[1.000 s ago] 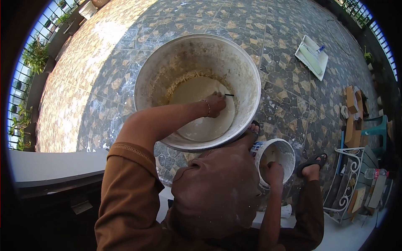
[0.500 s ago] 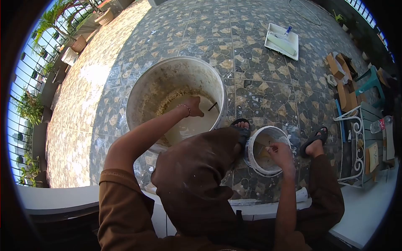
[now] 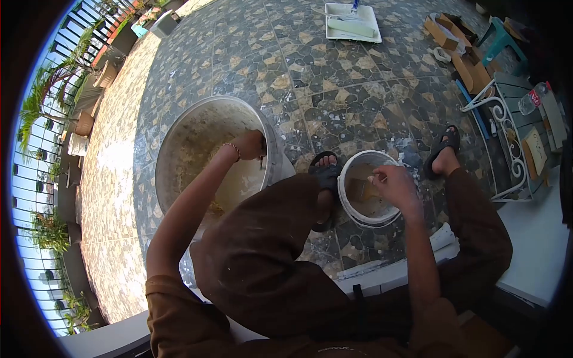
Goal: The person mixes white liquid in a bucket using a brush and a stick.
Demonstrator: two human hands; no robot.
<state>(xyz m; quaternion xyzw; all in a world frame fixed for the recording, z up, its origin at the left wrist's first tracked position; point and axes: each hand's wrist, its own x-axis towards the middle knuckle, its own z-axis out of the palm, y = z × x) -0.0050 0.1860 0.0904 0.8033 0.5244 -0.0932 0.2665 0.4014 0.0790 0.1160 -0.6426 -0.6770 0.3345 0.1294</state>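
Observation:
My left hand is closed at the right inner wall of a large whitish bucket, fingers around the top of a dark stick. Pale, cloudy liquid lies in the bucket's bottom, with yellowish grainy residue along its side. Over a smaller white bucket, my right hand is held with thumb and fingertips pinched together. Whatever is in that pinch is too small to name. Below those fingertips, a tan patch shows inside the small bucket, which stands between my sandalled feet.
A white paint tray with a pale roller lies on the paint-spotted tile floor. To the right are cardboard boxes, a green plastic stool and a bench with white scrollwork bearing a plastic bottle.
My left hand has moved from over the liquid to the big bucket's right wall, closing at the stick. My right hand stays pinched over the small bucket. The view has turned rightward.

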